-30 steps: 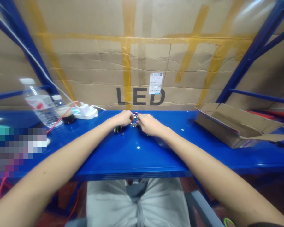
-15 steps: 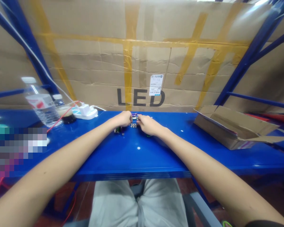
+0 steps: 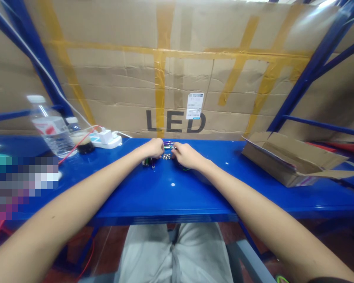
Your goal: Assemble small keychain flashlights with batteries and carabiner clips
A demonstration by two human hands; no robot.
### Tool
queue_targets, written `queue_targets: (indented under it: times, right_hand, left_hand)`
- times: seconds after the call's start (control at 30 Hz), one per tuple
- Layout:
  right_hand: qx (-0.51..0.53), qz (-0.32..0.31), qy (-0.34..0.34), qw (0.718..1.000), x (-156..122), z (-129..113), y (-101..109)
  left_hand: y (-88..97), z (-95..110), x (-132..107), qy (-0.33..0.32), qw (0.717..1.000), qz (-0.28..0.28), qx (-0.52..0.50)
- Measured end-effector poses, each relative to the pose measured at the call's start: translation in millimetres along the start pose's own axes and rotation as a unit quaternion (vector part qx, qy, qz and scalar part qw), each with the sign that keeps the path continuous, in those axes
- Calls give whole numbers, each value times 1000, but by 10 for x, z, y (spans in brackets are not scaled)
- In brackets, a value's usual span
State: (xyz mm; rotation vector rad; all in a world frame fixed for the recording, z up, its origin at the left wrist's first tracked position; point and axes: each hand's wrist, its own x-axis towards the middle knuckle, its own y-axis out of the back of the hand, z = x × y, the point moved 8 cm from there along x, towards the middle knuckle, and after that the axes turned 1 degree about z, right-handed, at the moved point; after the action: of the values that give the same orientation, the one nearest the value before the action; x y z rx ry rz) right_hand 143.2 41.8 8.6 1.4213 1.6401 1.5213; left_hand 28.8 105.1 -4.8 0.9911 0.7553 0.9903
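My left hand is closed with its fingers curled down, and what it holds, if anything, is hidden. Across a narrow gap, my right hand is closed in a pinch on something too small to make out. Between the two lie slim, shiny purple and green pieces. Just in front of them sit several small, round metallic pieces in short rows. Some green and silvery items stick out beneath my left hand. A bit of green shows under my right hand.
A blue table bears everything. To the right stands an open cardboard box. On the left are a water bottle, a smaller bottle with dark liquid and a white power strip. A large carton forms the back.
Both hands stay almost in place, with only slight finger movement over the small pieces. My left leg has shifted a little to the right under the table.
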Motion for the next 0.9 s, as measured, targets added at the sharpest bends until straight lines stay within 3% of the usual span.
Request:
queue_targets:
  times: [0.2,0.43,0.73,0.9]
  right_hand:
    - [36,6,8,999,-18,-32,25]
    - [49,12,13,999,0,-16,12]
    - [-13,17,-14,1000,28,54,-2]
    - [-30,-7,2,1000,57,42,-108]
  left_hand:
    - [13,133,-106,-27,997,-14,71]
    - [-7,177,-74,-52,996,36,62]
    - [30,102,-99,-12,999,-7,-31]
    - [25,-12,-56,25,997,3,-70]
